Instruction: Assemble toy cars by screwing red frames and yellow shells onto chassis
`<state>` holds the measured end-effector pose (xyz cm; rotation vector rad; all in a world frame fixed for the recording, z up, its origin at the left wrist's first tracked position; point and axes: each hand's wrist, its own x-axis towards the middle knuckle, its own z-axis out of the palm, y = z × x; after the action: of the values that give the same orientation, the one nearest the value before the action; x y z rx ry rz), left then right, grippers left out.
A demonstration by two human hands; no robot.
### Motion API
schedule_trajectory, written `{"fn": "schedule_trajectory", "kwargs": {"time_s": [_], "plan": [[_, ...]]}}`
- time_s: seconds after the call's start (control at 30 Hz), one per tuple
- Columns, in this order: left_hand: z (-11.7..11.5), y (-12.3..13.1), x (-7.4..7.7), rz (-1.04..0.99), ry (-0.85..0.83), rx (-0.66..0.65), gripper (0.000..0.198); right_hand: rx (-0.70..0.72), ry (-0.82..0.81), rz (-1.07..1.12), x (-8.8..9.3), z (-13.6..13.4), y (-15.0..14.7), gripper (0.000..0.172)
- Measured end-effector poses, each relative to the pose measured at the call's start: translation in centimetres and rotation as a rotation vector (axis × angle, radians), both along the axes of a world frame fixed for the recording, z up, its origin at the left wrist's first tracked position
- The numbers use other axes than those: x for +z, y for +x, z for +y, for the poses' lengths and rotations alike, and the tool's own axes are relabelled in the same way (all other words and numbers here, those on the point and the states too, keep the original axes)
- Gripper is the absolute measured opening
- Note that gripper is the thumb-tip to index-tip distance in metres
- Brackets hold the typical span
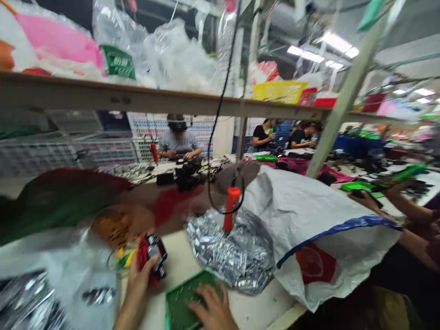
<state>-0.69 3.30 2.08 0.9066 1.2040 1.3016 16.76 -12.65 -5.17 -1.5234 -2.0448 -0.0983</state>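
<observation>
My left hand (137,279) is closed around a red-and-black part (151,256) with grey areas, held above the white tabletop; blur hides its exact kind. Over a shallow green tray (175,298), my right hand (215,305) reaches down with its fingers apart. A few tiny light pieces lie in the tray, too small to name. Just beyond the hands, a heap of shiny silver metal pieces (230,256) lies on clear plastic. Above the heap hangs a red-orange electric screwdriver (232,208) on a black coiled cord.
A white woven sack (302,206) with blue trim stands at right. At left are plastic bags (85,261) with silver parts and a bowl of orange pieces (113,224). A loaded shelf (154,98) spans overhead. Co-workers sit across; another person's hands (395,197) work at right.
</observation>
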Motion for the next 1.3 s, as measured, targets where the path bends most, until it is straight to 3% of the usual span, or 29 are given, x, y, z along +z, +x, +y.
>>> {"fn": "schedule_trajectory", "kwargs": {"time_s": [0.07,0.2,0.3,0.5,0.67,0.77,0.87,0.97,1.03,1.13,1.3], "plan": [[-0.3,0.2,-0.7,-0.015,0.029,-0.015,0.08,-0.046,-0.048,0.039,0.2,-0.8,-0.5,0.05],[-0.6,0.3,-3.1,-0.013,0.031,-0.009,0.073,-0.044,-0.101,0.063,1.7,-2.0,-0.7,0.046],[-0.4,0.4,-4.1,-0.006,0.09,-0.023,0.07,-0.027,-0.083,0.06,1.9,-2.1,-0.4,0.047],[-0.2,0.7,-4.4,0.029,0.171,-0.055,0.07,-0.022,-0.043,0.078,1.2,-1.9,0.1,0.051],[-0.5,0.7,-4.4,0.029,0.188,-0.106,0.068,-0.03,-0.034,0.214,3.2,-2.6,-0.3,0.047],[-0.4,0.8,-4.4,0.038,0.208,-0.136,0.071,-0.105,0.133,0.378,4.9,-2.3,0.4,0.032],[-0.7,0.8,-4.4,0.068,0.261,-0.175,0.083,-0.287,0.382,0.571,7.3,-0.4,2.7,0.02],[-0.8,0.8,-4.5,0.113,0.331,-0.189,0.096,-0.467,0.553,0.964,10.3,3.4,5.7,0.028],[-0.7,0.7,-4.5,0.142,0.372,-0.184,0.095,-0.373,0.499,1.253,12.3,6.2,7.1,0.033],[-0.6,0.6,-4.5,0.166,0.406,-0.192,0.086,-0.217,0.286,1.346,14.2,8.5,7.5,0.047],[-0.5,0.5,-4.7,0.172,0.429,-0.234,0.076,-0.11,0.241,1.286,14.0,7.5,5.6,0.046]]}}
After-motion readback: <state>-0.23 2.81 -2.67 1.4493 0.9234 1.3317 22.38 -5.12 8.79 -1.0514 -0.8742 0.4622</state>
